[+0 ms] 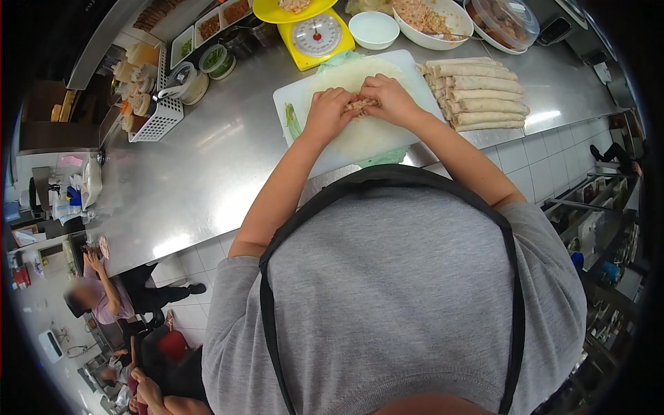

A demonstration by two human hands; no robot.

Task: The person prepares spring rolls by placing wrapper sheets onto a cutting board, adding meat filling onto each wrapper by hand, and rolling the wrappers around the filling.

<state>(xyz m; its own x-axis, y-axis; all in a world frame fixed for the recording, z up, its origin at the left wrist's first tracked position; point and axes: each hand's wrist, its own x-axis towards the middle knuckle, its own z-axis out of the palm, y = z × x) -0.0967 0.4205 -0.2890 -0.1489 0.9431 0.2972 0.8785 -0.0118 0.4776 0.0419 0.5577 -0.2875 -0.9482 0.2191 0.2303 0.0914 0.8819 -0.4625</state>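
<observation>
My left hand (330, 112) and my right hand (389, 101) meet over a white cutting board (282, 98). Between them lies a lump of minced meat filling (361, 106), with the fingers of both hands curled in and pressing on it from either side. Beneath the filling spreads a thin, pale, round wrapper (354, 142). Green scallion pieces (292, 121) rest at the board's left side. Right of the board is a stack of rolled wraps (481, 93). Some green cloth (384, 158) shows under the board's near edge.
Behind the board stand a yellow kitchen scale (316, 38), a white bowl (374, 31) and a larger bowl of filling (432, 24). A lidded container (508, 24) is at the back right. Left are a white basket (159, 119) and tubs. Another person (111, 294) stands at the table's far left.
</observation>
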